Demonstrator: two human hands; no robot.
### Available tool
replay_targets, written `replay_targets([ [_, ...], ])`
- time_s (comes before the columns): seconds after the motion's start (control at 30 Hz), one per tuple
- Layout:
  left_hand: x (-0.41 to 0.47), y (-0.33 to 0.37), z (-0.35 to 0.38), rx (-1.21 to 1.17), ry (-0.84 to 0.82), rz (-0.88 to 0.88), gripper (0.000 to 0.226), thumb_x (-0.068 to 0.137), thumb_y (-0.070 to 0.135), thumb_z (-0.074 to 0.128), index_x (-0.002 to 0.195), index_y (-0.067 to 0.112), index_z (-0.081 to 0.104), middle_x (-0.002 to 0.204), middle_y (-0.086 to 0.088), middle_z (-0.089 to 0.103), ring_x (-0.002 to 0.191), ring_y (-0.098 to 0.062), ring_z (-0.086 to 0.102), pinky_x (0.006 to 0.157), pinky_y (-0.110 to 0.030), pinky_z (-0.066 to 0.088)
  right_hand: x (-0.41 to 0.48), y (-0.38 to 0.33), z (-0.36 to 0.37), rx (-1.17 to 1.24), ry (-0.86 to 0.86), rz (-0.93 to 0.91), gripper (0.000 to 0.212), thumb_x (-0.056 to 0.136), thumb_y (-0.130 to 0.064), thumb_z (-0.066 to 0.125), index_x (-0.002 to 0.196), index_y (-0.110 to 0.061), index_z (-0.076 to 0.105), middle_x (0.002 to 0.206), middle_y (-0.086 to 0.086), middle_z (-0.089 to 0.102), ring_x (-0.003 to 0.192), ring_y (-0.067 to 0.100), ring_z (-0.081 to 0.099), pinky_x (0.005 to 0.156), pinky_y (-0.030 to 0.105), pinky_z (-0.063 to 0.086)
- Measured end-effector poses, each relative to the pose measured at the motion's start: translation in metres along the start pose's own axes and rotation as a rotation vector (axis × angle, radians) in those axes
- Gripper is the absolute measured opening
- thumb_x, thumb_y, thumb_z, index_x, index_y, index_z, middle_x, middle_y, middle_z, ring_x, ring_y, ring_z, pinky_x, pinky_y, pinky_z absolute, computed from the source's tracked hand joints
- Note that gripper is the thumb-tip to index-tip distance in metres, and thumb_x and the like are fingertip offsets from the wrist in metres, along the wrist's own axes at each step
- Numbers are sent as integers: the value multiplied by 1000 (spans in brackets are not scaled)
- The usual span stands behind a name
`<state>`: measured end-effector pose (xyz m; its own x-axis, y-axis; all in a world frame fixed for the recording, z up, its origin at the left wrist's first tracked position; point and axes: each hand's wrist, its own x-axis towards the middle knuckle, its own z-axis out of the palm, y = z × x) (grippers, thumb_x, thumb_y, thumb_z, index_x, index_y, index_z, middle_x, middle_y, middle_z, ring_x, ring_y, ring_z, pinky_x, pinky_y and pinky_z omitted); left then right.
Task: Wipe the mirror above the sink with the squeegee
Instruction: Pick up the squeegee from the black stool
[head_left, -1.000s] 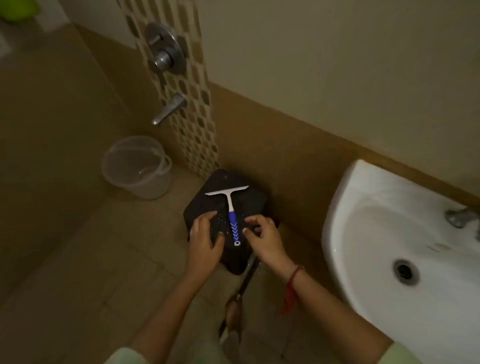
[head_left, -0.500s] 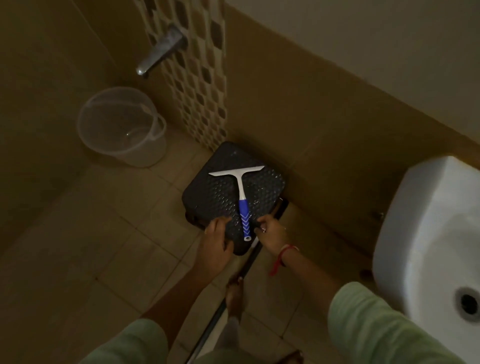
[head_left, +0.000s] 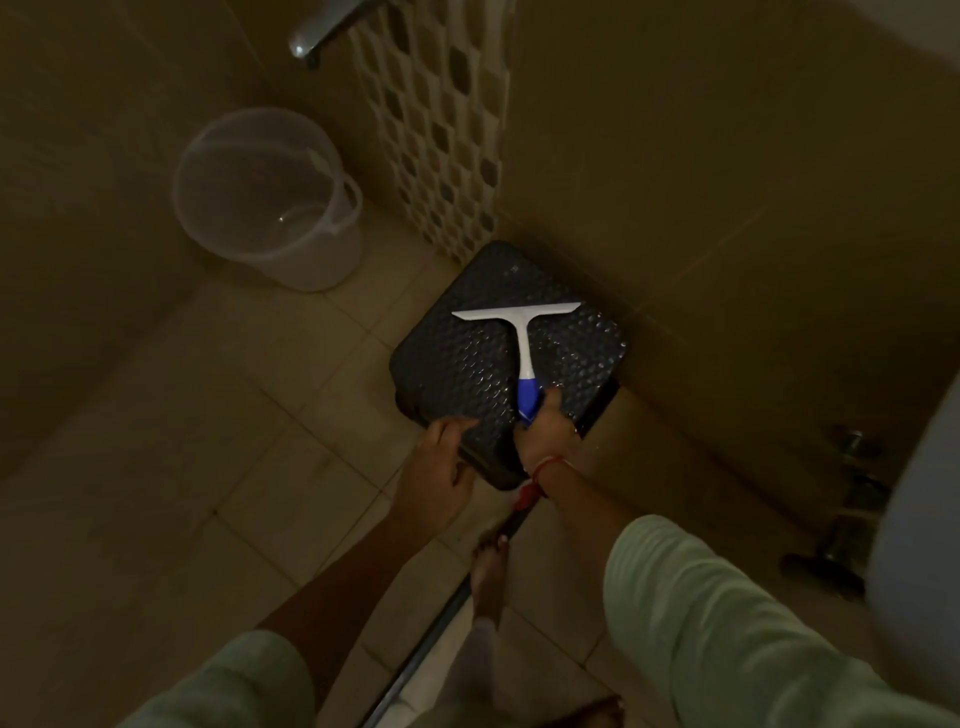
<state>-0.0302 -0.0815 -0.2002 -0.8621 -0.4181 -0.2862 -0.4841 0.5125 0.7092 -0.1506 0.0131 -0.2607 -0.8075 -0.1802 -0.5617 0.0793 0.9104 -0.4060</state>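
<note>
Squeegee (head_left: 519, 332) on stool (head_left: 457, 364) (right hand (head_left: 548, 436) grips it) — bucket (head_left: 311, 260) contents unclear.

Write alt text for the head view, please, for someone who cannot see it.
A right hand grips the blue handle of a white squeegee lying on a black stool; the left hand holds the stool's edge.

Dim, warm-brown and grainy throughout. Brightest on the white T-shaped plastic squeegee (head_left: 515, 315) near centre; faint glints across the dark dimpled plastic stool (head_left: 467, 364) under it. Deep shadow toward 9 o'clock. Blurred pale ceramic basin (head_left: 914, 519) at 3 o'clock; bent wall lines at the edges.
</note>
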Motion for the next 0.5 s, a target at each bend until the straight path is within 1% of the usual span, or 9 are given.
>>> replay_targets([
  [0.1, -14, -5, -2, 36, 33, -23, 53, 73, -4, 55, 125, 5, 50, 123, -15, 51, 114, -29, 48, 99, -41, 39, -1, -4, 2, 47, 3, -3, 49, 82, -18, 63, 123, -10, 39, 109, 19, 61, 99, 35, 59, 86, 40, 47],
  [0.2, -35, -3, -8, 89, 50, -55, 56, 67, 9, 46, 123, 8, 52, 122, -13, 51, 118, -28, 43, 103, -41, 33, -13, -14, -10, 228, 13, 15, 40, 84, -12, 58, 120, -5, 43, 110, 20, 59, 98, 33, 58, 82, 37, 47],
  [0.3, -49, 7, -16, 89, 74, -80, 57, 65, 6, 47, 121, 9, 54, 119, -13, 52, 120, -29, 42, 104, -41, 30, -34, -17, -34, 303, 34, 26, 33, 84, -13, 54, 115, -5, 47, 104, 17, 60, 77, 22, 54, 66, 26, 39],
  [0.33, -54, 12, -19, 72, 98, -86, 57, 64, 6, 47, 121, 9, 54, 118, -13, 52, 118, -29, 42, 103, -38, 29, -43, -16, -44, 307, 34, 0, 31, 84, -13, 54, 114, -7, 48, 104, 15, 59, 72, 17, 52, 62, 23, 37],
  [0.37, -58, 19, -23, 50, 122, -92, 56, 65, 5, 46, 120, 9, 54, 119, -13, 52, 117, -29, 42, 101, -34, 27, -54, -16, -55, 316, 36, -36, 31, 84, -12, 56, 114, -9, 49, 105, 13, 56, 72, 14, 51, 61, 22, 39],
  [0.4, -62, 25, -25, 30, 140, -101, 54, 68, 2, 47, 121, 9, 54, 121, -13, 51, 118, -29, 41, 101, -32, 26, -64, -16, -64, 329, 42, -77, 32, 83, -10, 58, 114, -10, 50, 109, 12, 53, 77, 14, 53, 64, 22, 43],
  [0.43, -67, 33, -29, 17, 149, -99, 53, 71, -3, 49, 122, 10, 53, 123, -13, 49, 119, -29, 40, 102, -33, 25, -76, -16, -76, 340, 60, -120, 34, 81, -8, 60, 113, -10, 51, 112, 10, 49, 83, 17, 55, 71, 25, 47],
  [0.47, -72, 42, -31, 17, 147, -88, 54, 72, -7, 52, 122, 12, 53, 125, -12, 48, 121, -29, 39, 104, -36, 26, -89, -16, -87, 345, 84, -159, 35, 79, -7, 63, 112, -10, 52, 114, 9, 45, 88, 19, 55, 79, 28, 48],
  [0.5, -78, 51, -34, 23, 137, -70, 55, 72, -9, 53, 123, 13, 53, 127, -12, 47, 123, -30, 37, 106, -40, 27, -102, -17, -101, 349, 107, -194, 35, 78, -6, 64, 111, -10, 53, 115, 8, 43, 89, 19, 55, 82, 28, 47],
])
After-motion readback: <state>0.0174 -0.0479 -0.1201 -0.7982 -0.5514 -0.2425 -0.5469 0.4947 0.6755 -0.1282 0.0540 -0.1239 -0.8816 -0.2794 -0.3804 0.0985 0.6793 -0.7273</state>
